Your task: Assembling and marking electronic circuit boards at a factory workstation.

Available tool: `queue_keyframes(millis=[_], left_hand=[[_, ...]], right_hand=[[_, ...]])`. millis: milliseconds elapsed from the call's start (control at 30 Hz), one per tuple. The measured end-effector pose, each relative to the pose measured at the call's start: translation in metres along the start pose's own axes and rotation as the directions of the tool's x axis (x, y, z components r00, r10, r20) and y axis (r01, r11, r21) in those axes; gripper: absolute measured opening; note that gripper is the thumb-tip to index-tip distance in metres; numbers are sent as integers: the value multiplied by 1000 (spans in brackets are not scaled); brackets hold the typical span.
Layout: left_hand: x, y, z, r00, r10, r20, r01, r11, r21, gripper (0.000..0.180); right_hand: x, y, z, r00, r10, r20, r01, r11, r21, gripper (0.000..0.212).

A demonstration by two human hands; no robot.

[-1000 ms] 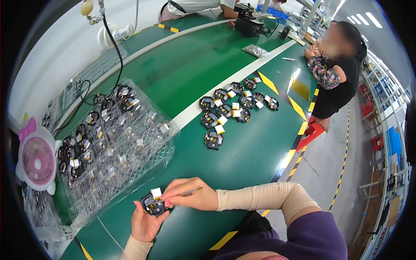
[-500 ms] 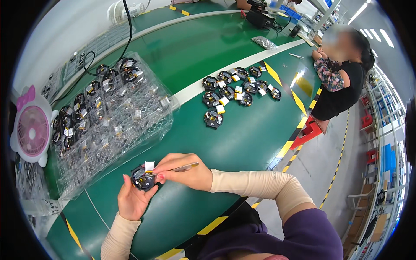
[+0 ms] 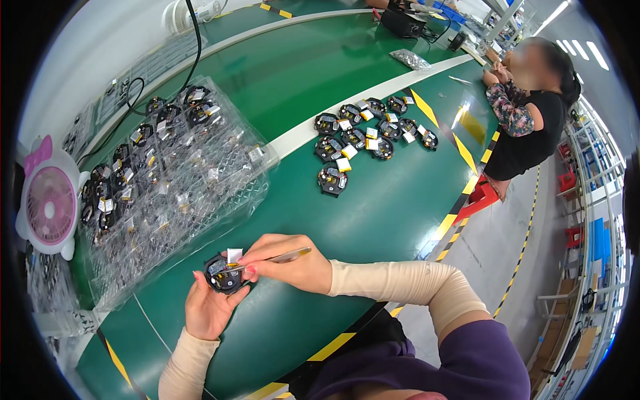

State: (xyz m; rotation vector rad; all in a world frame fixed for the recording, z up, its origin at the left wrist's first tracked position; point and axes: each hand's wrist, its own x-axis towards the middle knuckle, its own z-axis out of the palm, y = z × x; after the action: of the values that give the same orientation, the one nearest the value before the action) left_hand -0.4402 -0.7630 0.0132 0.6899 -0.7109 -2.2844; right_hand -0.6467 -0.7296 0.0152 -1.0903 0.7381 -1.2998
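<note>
My left hand (image 3: 212,308) grips a round black circuit-board module (image 3: 225,280) by its edge, above the green tabletop. A small white battery pouch with a yellow edge (image 3: 234,255) sticks up at the module's far side. Closed around metal tweezers (image 3: 291,255), my right hand (image 3: 297,268) comes in from the right. The tweezer tips reach over the module's face; whether they pinch anything there is too small to tell. Right fingertips are close beside the module's right edge and the battery pouch.
Clear plastic trays (image 3: 227,220) with more modules lie at left, beside a pink and white fan (image 3: 50,203). Several modules with batteries (image 3: 332,180) lie at centre right. A black cable (image 3: 199,40) hangs over the far left. A person (image 3: 533,107) sits at the table's right edge.
The whole view has shifted slightly. Both hands keep hold of the module and tweezers, with only small finger movement, and the module looks slightly turned.
</note>
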Motion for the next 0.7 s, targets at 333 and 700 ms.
queue_keyframes(millis=[333, 700], left_hand=[[8, 1, -7, 995, 20, 101, -6, 991, -136, 59], [-6, 5, -13, 995, 22, 100, -13, 996, -94, 59]], right_hand=[[8, 1, 6, 997, -44, -68, 23, 960, -281, 17], [8, 4, 14, 997, 41, -70, -55, 977, -207, 19]])
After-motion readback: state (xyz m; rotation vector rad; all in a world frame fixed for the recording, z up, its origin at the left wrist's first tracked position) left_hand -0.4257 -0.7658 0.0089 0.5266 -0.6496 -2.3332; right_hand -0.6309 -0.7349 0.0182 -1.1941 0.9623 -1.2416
